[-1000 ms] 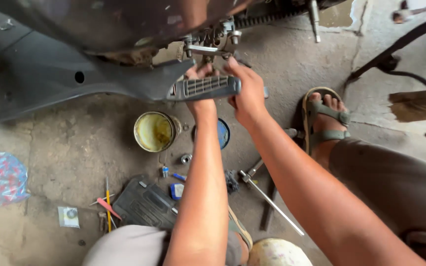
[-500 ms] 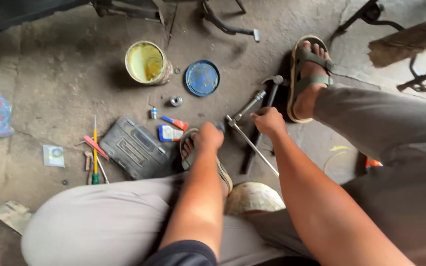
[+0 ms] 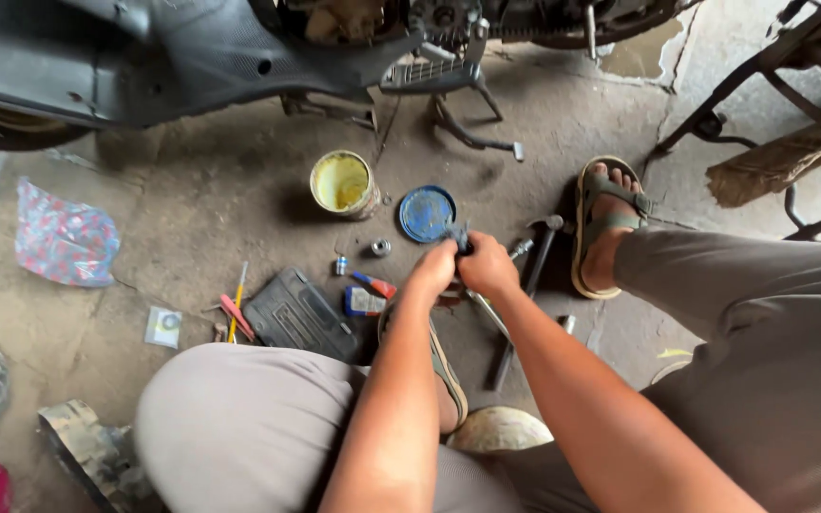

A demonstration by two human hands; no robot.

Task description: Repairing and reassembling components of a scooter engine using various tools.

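A dark scooter (image 3: 192, 57) is standing over the concrete floor (image 3: 192, 199), beside a yellow tin (image 3: 344, 183) and its blue lid (image 3: 427, 213). The left hand (image 3: 432, 271) and right hand (image 3: 488, 266) are closing together on a small dark part (image 3: 458, 235) (details too small), held above the lid.

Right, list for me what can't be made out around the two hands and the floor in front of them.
- Small dark part in the head view: the left hand and right hand cover most of it, so its kind is unclear.
- Left foot's sandal: largely hidden under the left forearm.
- Motorbike: cut off by the top edge.
- Small metal pieces by the yellow tin: too small to identify.
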